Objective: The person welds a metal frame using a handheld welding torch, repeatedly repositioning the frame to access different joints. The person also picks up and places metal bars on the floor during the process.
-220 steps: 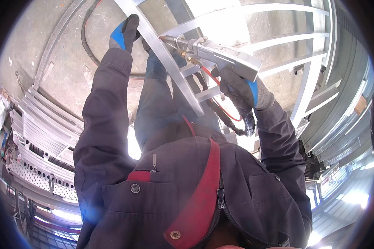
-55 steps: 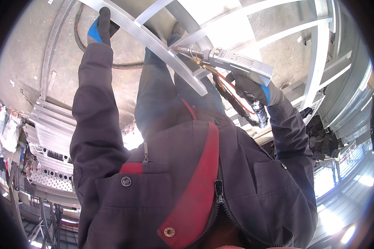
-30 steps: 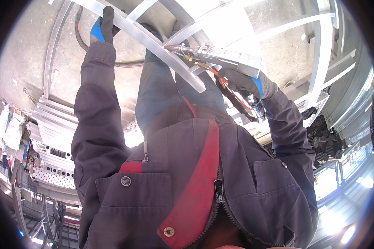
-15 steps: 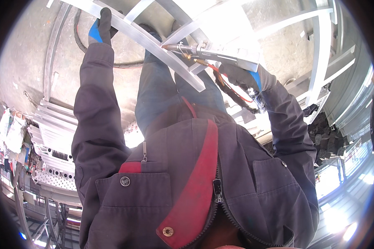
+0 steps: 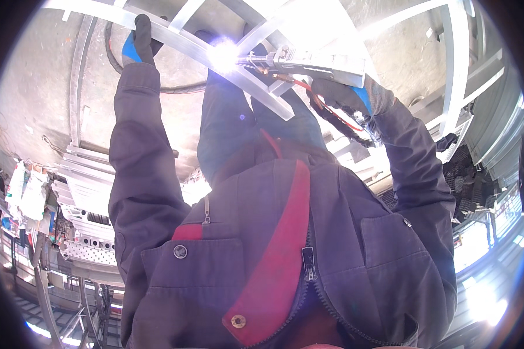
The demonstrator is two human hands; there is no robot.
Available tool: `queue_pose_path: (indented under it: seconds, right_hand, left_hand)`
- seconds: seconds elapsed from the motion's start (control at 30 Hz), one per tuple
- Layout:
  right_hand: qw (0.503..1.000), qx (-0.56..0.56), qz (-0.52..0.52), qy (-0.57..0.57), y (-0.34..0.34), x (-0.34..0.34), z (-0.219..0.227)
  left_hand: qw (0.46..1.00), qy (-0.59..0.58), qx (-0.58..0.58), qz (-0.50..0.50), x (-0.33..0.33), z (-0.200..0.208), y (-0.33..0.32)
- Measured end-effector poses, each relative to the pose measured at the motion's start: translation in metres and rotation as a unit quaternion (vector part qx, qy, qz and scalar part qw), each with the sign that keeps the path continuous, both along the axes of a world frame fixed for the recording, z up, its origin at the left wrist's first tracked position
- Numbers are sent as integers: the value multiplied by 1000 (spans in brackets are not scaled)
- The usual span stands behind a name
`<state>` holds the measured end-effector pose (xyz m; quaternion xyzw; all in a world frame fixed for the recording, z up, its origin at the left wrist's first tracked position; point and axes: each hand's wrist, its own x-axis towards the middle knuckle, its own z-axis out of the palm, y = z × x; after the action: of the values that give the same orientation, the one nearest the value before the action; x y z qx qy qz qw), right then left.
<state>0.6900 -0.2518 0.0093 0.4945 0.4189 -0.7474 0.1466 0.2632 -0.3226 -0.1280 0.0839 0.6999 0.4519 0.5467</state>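
Note:
A bright white-violet flash glares at the nozzle of a handheld welding torch (image 5: pixel 320 65), hiding the spot on the metal frame where the tip points. My right hand (image 5: pixel 339 96), in a dark glove with a blue patch, is closed round the torch's grip; an orange-red hose runs below it. The pale square-tube frame (image 5: pixel 183 46) slants down to the right, its cut end nearest me. At the upper left my left hand (image 5: pixel 141 43), gloved alike, is closed on the frame's long bar. Cross-bars join that bar close to the flash.
A dark cable (image 5: pixel 180 90) lies on the concrete floor (image 5: pixel 49 87). Stacked metal profiles (image 5: pixel 90 171) and a perforated rack stand at left. Long bars (image 5: pixel 457 64) cross the right side, with dark blocky pieces (image 5: pixel 468 180) below them. My legs are under the frame.
An intense flash has appeared at the torch tip, which was unlit before. The frame and torch have shifted slightly in the picture; both hands keep their hold.

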Motion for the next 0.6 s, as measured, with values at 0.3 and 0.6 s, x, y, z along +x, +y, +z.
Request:
queue_pose_path:
  seconds: [0.3,0.6]
  right_hand:
    - [999,33,-8,36,-6,6,-1]
    - [999,12,-39,11,-11,12,-2]
  left_hand:
    - [1000,-9,2,13,2,2,0]
    - [1000,-8,3,-10,0,4,1]
